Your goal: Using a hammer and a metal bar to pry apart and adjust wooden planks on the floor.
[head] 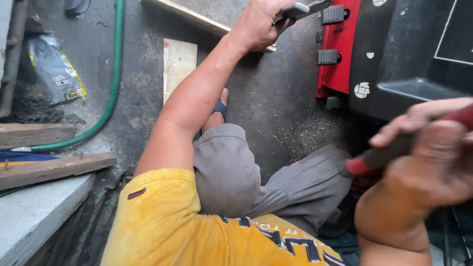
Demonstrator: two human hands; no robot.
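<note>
The left hand (pixel 258 22) is stretched forward and closed around a grey metal handle (pixel 298 10), just beside a red and black plastic case (pixel 340 64) that stands on the dark concrete floor (pixel 276 93). The right hand (pixel 433 157), near the camera and blurred, grips a tool with a red and black handle (pixel 389 155). A green rubber hose (pixel 116 64) lies on the floor at the left, near a pale wooden board (pixel 178 61)

Dark, stained concrete floor (pixel 276 93) with sawdust scatter, green hose (pixel 114 74) curving at left, timber planks (pixel 54 168), pale plywood offcut (pixel 178 64), grey concrete ledge (pixel 34 216), daylight illumination
</note>
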